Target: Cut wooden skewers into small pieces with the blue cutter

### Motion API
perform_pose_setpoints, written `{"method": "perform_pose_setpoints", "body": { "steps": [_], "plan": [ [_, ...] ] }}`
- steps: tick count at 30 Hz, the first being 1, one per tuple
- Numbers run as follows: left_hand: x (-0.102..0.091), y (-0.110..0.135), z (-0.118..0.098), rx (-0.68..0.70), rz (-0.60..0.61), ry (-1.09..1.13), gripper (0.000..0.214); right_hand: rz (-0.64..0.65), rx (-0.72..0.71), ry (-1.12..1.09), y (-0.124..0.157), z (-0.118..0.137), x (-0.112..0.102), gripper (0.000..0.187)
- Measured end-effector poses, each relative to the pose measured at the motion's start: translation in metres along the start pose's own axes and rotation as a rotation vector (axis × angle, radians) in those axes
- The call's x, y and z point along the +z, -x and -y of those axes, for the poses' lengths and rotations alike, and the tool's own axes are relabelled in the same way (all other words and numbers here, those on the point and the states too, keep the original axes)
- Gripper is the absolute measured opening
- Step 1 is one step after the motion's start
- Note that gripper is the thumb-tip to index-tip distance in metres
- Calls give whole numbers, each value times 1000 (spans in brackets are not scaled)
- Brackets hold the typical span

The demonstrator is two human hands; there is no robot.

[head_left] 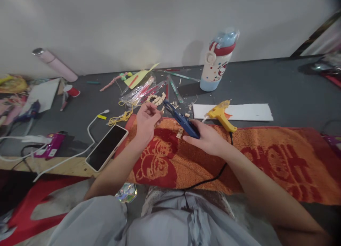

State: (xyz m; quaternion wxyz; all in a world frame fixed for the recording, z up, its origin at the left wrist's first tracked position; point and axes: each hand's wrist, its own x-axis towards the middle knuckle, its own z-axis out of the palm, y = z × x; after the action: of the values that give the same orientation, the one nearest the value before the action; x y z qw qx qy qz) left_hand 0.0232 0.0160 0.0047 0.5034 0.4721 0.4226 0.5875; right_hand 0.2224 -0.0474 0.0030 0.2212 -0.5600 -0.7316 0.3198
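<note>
My right hand (206, 138) is closed around the handles of blue pliers (181, 120), whose jaws point up and left toward my left hand. My left hand (146, 120) is curled in a pinch on a small wooden stick piece, too small to see clearly, held right at the pliers' tip. Both hands hover over an orange and red towel (266, 160). A few short cut wooden bits (179, 133) lie on the towel between my hands. More wooden pieces (158, 98) lie just beyond.
A yellow glue gun (221, 114) with a black cord rests on a white board (239, 111). A phone (106, 147) with a white cable lies at left. A white and blue bottle (217, 65), plastic packets (141, 91) and a pink flask (55, 65) sit behind.
</note>
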Motion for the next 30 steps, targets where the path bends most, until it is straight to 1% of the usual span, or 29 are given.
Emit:
{"method": "perform_pose_setpoints", "body": {
  "steps": [5, 12, 16, 30],
  "plan": [
    [1, 1, 1, 50, 25, 26, 35, 6, -21, 30, 0, -1, 2, 57],
    [1, 2, 8, 119, 59, 1, 36, 17, -49, 51, 2, 2, 2, 59],
    [-1, 1, 8, 141, 81, -35, 36, 30, -41, 55, 2, 3, 1, 57],
    [-3, 1, 8, 211, 84, -136, 36, 5, -20, 73, 1, 5, 1, 54]
  ]
}}
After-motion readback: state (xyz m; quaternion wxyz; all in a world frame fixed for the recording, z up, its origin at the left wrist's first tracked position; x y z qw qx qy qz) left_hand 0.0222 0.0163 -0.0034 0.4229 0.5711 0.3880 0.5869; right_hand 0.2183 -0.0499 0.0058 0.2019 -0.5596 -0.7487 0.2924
